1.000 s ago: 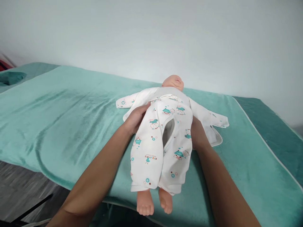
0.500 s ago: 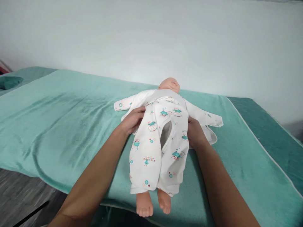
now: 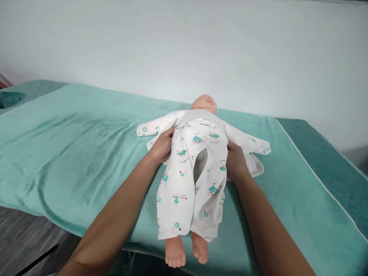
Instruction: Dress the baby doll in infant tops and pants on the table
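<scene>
A baby doll (image 3: 203, 102) lies on its back, its bare feet (image 3: 175, 251) towards me. It has on white baby pants (image 3: 179, 180) printed with teal cartoon figures and open at the crotch. Its white baby jacket (image 3: 244, 140) is spread open, sleeves stretched out to both sides. My left hand (image 3: 163, 146) is closed on the left side of the pants near the waist. On the opposite side, my right hand (image 3: 236, 159) grips the pants at hip height. The fingertips of both hands are partly hidden by the cloth.
A light teal plush cover (image 3: 86, 153) lies over the bed, with darker teal fabric (image 3: 322, 157) at the right. A pale wall (image 3: 184, 50) rises behind. Grey floor (image 3: 25, 234) shows at the lower left, below the bed's edge.
The hands stay at the sides of the pants with only a slight shift. The pant cuffs and feet sit a little lower in the view.
</scene>
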A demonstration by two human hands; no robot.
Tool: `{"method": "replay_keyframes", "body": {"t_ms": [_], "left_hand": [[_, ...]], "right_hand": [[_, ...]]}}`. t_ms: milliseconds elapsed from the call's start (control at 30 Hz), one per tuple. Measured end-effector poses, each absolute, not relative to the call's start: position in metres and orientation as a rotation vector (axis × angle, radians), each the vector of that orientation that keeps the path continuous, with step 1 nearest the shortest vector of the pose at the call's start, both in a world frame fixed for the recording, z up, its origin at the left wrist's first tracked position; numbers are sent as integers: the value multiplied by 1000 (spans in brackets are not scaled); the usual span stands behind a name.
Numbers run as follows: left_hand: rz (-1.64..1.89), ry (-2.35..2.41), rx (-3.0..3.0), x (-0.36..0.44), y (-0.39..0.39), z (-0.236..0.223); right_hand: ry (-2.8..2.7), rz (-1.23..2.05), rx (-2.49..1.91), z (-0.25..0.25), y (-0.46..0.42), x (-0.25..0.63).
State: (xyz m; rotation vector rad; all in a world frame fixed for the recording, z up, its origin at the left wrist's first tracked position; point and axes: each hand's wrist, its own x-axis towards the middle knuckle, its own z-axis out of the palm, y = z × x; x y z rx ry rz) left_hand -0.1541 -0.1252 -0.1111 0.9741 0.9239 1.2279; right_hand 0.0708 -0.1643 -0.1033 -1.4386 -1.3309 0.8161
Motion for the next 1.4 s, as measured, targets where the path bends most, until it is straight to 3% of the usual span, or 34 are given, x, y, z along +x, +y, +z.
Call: {"method": "replay_keyframes", "body": {"t_ms": [367, 867, 1133, 1400], "left_hand": [[1301, 1156, 1445, -162, -120, -116], [1531, 1157, 1258, -163, -111, -123], [1557, 1049, 1456, -164, -113, -113], [1356, 1108, 1684, -166, -98, -102]], "right_hand": [[-1196, 836, -1406, -110, -159, 72], [-958, 944, -1183, -118, -151, 75], [-1212, 831, -1150, -109, -153, 77], [-1479, 843, -1174, -99, -138, 87]]}}
